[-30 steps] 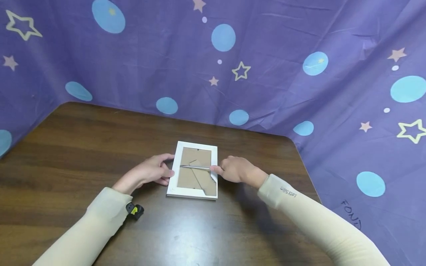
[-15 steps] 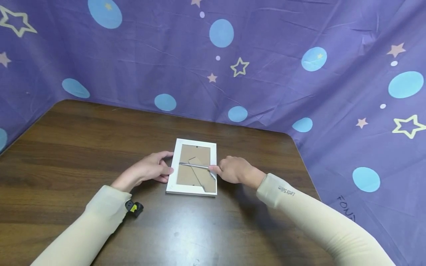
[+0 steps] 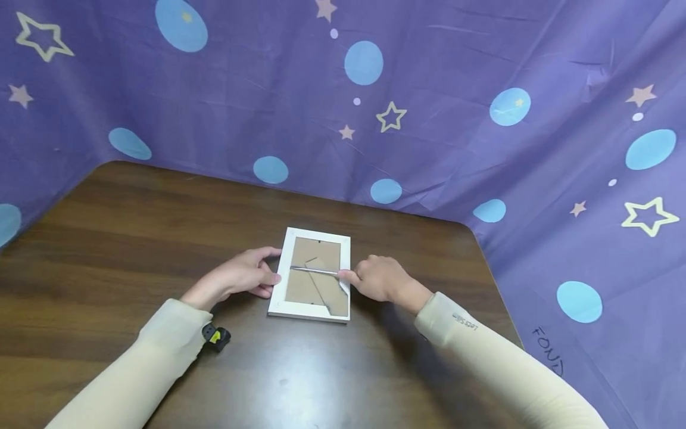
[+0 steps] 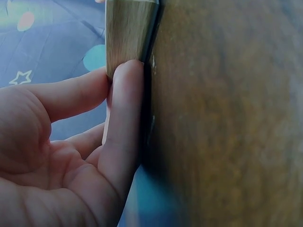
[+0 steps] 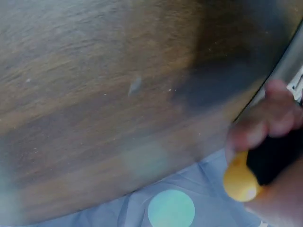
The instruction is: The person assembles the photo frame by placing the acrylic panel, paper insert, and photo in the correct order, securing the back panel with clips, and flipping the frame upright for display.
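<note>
A white picture frame [image 3: 305, 310] lies back side up on the table, its brown backing board [image 3: 305, 292] and slanted stand leg showing. My left hand [image 3: 236, 277] grips the frame's left edge between thumb and fingers; the left wrist view shows those fingers against the frame's side [image 4: 128, 38]. In my right hand [image 3: 383, 279], at the frame's right side, is a screwdriver with a black and yellow handle [image 5: 240, 183]. Its metal shaft [image 3: 316, 271] lies across the backing, the tip at the inner left border. The curled fingers hide most of the handle.
The brown wooden table [image 3: 161, 238] has rounded far corners. A purple curtain [image 3: 300, 107] with stars and blue ovals hangs behind it and to both sides. A small black and yellow device [image 3: 217, 337] sits at the left sleeve cuff.
The head view tilts slightly and returns. Both hands, the picture frame and the screwdriver keep nearly the same positions, with only a slight shift of the right hand and forearm.
</note>
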The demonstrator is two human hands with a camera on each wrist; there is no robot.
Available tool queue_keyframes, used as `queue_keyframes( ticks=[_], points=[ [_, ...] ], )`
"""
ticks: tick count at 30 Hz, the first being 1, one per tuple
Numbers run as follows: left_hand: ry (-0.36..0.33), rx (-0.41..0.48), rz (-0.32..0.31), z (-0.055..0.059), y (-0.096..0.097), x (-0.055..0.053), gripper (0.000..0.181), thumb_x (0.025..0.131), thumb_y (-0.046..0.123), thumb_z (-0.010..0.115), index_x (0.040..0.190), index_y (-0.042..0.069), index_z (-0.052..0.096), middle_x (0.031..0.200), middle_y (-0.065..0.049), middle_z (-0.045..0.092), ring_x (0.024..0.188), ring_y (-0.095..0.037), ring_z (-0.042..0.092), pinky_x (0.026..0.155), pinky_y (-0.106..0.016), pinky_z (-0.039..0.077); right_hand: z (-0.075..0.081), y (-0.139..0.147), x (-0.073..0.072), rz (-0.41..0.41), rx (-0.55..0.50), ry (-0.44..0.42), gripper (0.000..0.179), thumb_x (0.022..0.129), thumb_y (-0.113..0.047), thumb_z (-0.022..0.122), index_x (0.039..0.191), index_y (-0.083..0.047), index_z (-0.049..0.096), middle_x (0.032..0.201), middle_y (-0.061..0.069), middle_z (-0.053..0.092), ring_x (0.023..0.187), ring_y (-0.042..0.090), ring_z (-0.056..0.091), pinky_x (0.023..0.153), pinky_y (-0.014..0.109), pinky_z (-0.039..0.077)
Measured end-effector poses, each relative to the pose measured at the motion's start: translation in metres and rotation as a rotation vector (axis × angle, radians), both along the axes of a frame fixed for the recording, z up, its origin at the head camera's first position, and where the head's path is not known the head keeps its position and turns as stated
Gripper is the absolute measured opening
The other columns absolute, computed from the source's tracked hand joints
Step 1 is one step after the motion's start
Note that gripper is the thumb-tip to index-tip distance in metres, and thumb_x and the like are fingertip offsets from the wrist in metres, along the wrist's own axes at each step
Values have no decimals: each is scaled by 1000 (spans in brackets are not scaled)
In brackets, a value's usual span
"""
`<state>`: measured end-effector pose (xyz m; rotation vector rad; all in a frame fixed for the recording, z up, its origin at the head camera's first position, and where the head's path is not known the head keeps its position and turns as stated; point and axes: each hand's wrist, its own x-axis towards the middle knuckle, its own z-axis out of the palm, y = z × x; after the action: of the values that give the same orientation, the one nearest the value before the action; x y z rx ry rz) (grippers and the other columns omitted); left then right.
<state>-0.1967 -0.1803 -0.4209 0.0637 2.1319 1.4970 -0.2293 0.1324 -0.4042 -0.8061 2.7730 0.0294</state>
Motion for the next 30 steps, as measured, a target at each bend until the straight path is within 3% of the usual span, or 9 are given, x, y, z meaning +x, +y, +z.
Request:
queue_keyframes(
  ticks=[5, 14, 22, 30],
  points=[
    [-1, 8, -3, 1, -2, 2, 75, 100, 2, 69, 164, 2, 31, 98, -18, 64, 76, -21, 68, 73, -33, 68, 6, -1, 1, 38, 20, 105, 68, 108, -66, 40, 58, -23, 55, 54, -6, 48, 60, 17, 57, 56, 38, 53],
    [0, 17, 9, 0, -1, 2, 74, 100, 0, 68, 164, 1, 31, 97, -18, 63, 75, -20, 67, 73, -33, 68, 8, -1, 2, 17, 15, 104, 68, 108, -66, 40, 60, -22, 58, 57, -4, 53, 65, 19, 62, 61, 42, 57],
    [3, 10, -4, 1, 2, 0, 74, 100, 2, 68, 164, 1, 31, 97, -18, 63, 75, -21, 67, 73, -33, 68, 5, 4, 7, 31, 20, 156, 66, 109, -63, 44, 59, -22, 59, 56, -5, 54, 67, 23, 67, 61, 43, 59],
    [-3, 2, -5, 0, 1, 0, 74, 101, 2, 68, 165, 1, 29, 98, -19, 63, 76, -20, 67, 73, -33, 68, 7, -3, 11, 51, 26, 82, 66, 111, -59, 43, 58, -20, 54, 57, -4, 49, 60, 19, 59, 57, 42, 56]
  ],
)
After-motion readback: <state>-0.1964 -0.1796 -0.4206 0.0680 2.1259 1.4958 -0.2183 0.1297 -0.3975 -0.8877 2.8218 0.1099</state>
